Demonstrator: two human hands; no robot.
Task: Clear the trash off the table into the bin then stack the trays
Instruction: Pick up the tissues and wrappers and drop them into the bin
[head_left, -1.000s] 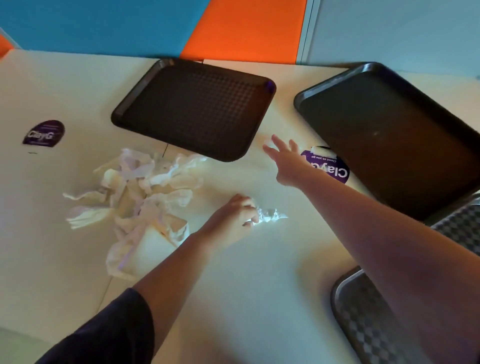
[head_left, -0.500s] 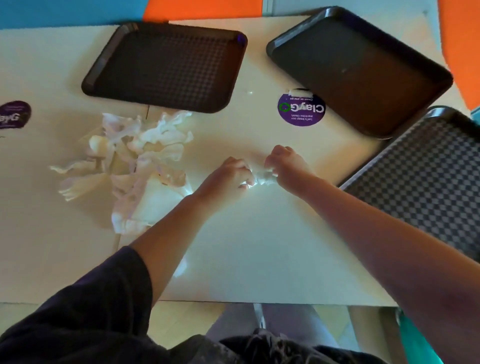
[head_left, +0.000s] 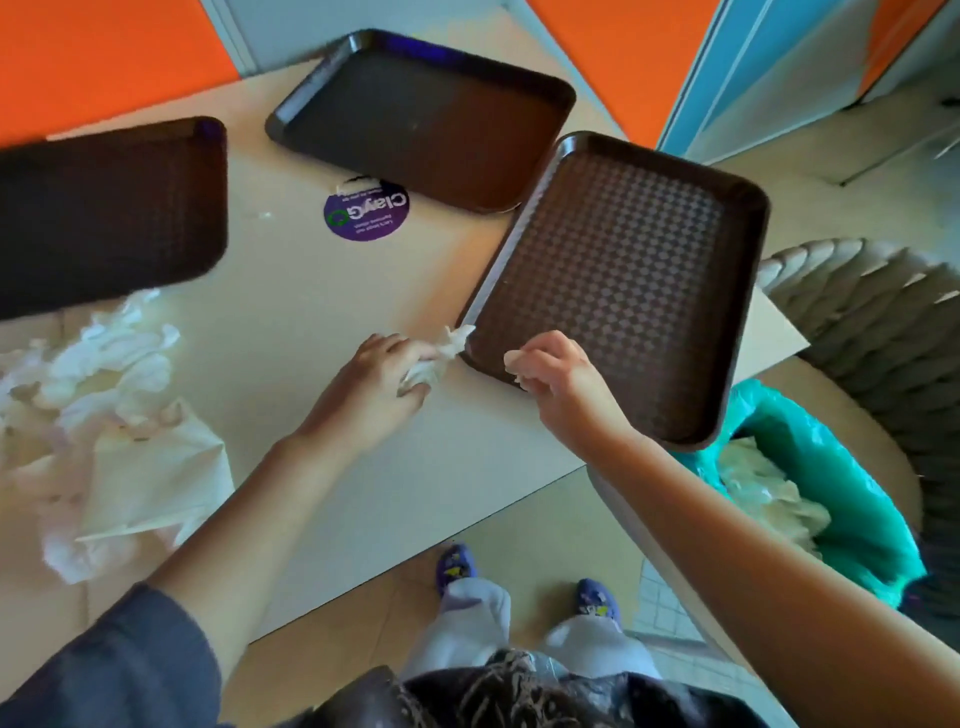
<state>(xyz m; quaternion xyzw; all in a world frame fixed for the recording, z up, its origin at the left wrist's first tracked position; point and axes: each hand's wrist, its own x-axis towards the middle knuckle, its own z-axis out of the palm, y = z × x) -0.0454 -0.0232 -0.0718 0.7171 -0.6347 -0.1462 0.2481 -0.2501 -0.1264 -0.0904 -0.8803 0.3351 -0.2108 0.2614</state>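
Head view: left hand (head_left: 382, 376) grips crumpled tissue (head_left: 434, 364) and right hand (head_left: 558, 382) pinches a scrap (head_left: 514, 364), both at 5 o'clock toward the bin (head_left: 852, 499) for dropping.

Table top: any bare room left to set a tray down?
Bare patch mid-table: bordered by purple sticker, left tray, checkered tray, left hand. Near edge beside the forearm is clear too. Crowded: napkin pile at left.

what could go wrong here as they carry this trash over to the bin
The left hand has a loose grip on a crumpled napkin with a tail sticking out; bits could drop short of the green-lined bin. The patterned tray overhangs the table edge beside the bin, so a passing arm might knock it off. The right hand holds only a small scrap.
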